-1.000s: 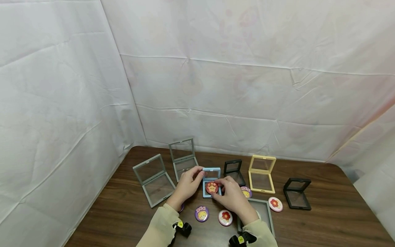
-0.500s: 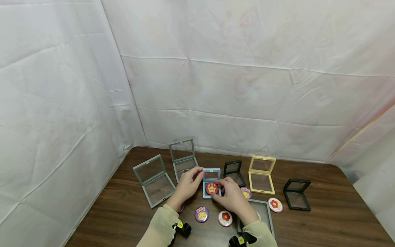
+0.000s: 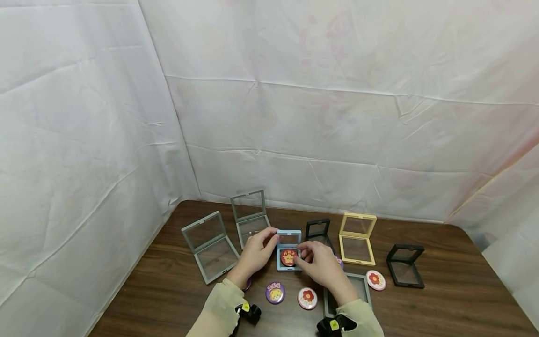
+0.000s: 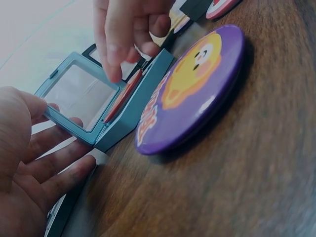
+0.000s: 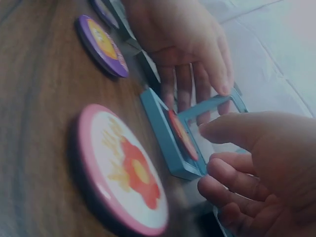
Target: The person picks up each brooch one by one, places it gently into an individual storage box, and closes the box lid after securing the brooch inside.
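A small light-blue display frame point(image 3: 288, 269) stands open on the table, its clear-windowed lid raised. In its base lies a round red badge point(image 3: 288, 257) with a yellow star figure, slightly tilted in the right wrist view. My left hand point(image 3: 256, 250) pinches the left edge of the lid, thumb in front and fingers behind. My right hand point(image 3: 322, 264) hovers at the base's right side, thumb tip close to the badge point(image 5: 181, 136), fingers loosely bent with nothing between them. Nearer the front lie a purple bear badge point(image 3: 275, 292) and a white badge with a red flower point(image 3: 307, 298).
Two open grey-green frames point(image 3: 216, 260) stand at the left. A black frame point(image 3: 318, 229), a yellow frame point(image 3: 357, 238) and another black frame point(image 3: 405, 266) stand at the right. A grey frame point(image 3: 365, 285) lies under my right forearm, beside a second flower badge point(image 3: 375, 280).
My right hand has let go of the red badge and drawn back slightly to the right. The left hand and the blue frame have stayed put.
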Tool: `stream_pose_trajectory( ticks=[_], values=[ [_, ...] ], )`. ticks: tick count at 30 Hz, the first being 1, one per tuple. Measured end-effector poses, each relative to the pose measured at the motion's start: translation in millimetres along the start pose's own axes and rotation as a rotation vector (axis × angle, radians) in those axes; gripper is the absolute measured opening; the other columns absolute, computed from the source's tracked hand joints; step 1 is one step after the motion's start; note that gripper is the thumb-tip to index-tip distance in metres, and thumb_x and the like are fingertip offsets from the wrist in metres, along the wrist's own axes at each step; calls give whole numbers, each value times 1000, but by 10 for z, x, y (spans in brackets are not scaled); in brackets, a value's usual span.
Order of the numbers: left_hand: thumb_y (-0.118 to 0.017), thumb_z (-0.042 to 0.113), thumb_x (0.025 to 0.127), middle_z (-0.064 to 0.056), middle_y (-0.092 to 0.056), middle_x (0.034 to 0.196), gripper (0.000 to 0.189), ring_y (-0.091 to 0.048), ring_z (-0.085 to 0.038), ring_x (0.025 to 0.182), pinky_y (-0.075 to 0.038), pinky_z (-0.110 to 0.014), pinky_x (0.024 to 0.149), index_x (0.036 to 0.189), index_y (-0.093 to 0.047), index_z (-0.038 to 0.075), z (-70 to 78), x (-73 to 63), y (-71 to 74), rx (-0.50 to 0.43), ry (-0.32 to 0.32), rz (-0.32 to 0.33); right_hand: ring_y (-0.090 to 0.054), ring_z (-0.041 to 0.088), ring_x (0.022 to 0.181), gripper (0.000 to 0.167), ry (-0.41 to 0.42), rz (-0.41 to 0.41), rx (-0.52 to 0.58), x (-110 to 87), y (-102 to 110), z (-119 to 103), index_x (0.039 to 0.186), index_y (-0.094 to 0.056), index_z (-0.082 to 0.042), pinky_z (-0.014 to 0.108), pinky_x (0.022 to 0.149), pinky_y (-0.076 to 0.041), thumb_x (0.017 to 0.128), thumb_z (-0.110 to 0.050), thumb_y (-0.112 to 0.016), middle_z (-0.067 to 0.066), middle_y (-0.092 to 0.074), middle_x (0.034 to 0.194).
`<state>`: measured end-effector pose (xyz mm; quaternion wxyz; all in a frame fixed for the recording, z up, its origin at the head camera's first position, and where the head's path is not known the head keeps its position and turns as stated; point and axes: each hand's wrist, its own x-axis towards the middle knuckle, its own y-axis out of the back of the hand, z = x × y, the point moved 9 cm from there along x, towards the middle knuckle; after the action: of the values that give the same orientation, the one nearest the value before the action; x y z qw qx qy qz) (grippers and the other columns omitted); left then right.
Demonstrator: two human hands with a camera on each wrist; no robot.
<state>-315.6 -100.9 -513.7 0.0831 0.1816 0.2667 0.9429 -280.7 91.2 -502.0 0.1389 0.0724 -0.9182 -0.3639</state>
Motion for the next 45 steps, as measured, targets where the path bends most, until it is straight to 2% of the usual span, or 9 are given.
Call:
stream_pose_trajectory(
  ticks=[5,9,12,17,21,31,38,45],
  values=[
    [-61,27,115,0,-80,118,26,-74,-16,108,-60,-41,92,134,-75,16,17,-7,11,18,-19,9,-62,3,76,18,-49,64,3,12,120,64,108,-79,-11,27,70,-54,99,-25,-85,-10,-66,88],
    [-63,27,114,2,-80,119,26,-74,-13,107,-60,-38,92,135,-76,18,11,-9,7,12,-6,-2,-63,6,79,18,-115,109,25,22,191,139,103,-75,-15,29,73,-55,102,-31,-81,-8,-68,88],
    [-64,27,113,2,-80,121,25,-74,-12,106,-60,-37,91,134,-76,19,15,-10,8,12,-6,-5,-64,7,82,19,-142,125,42,26,223,165,105,-76,-14,31,76,-56,103,-33,-80,-6,-70,89],
    [-65,26,113,0,-80,119,24,-74,-11,101,-60,-36,88,133,-77,19,30,-11,12,11,-21,-8,-67,6,86,28,-140,105,46,31,210,169,119,-79,-12,33,80,-59,105,-36,-77,-6,-75,96],
    [-66,26,112,4,-80,116,23,-73,-8,95,-60,-34,85,132,-77,20,30,-6,8,2,-21,-19,-68,6,86,35,-140,85,37,28,180,183,128,-79,-12,34,79,-60,106,-39,-76,-6,-76,99],
    [-67,28,112,3,-80,119,24,-72,-8,96,-59,-33,86,133,-78,22,51,-1,-5,-10,-37,-40,-66,6,84,38,-145,70,50,19,143,210,132,-78,-12,33,76,-57,107,-41,-74,-6,-75,98],
    [-66,31,112,8,-80,118,24,-72,-7,94,-59,-32,83,133,-78,27,56,-12,-9,-9,-40,-55,-66,6,84,42,-157,69,58,19,124,232,134,-77,-10,31,73,-56,108,-43,-72,-3,-77,101],
    [-66,31,112,7,-79,122,29,-72,-8,98,-59,-32,85,136,-78,21,51,-10,-7,-8,-29,-88,-67,5,84,43,-166,63,72,18,122,260,133,-77,-10,31,73,-56,108,-45,-71,-3,-78,102]
  ],
)
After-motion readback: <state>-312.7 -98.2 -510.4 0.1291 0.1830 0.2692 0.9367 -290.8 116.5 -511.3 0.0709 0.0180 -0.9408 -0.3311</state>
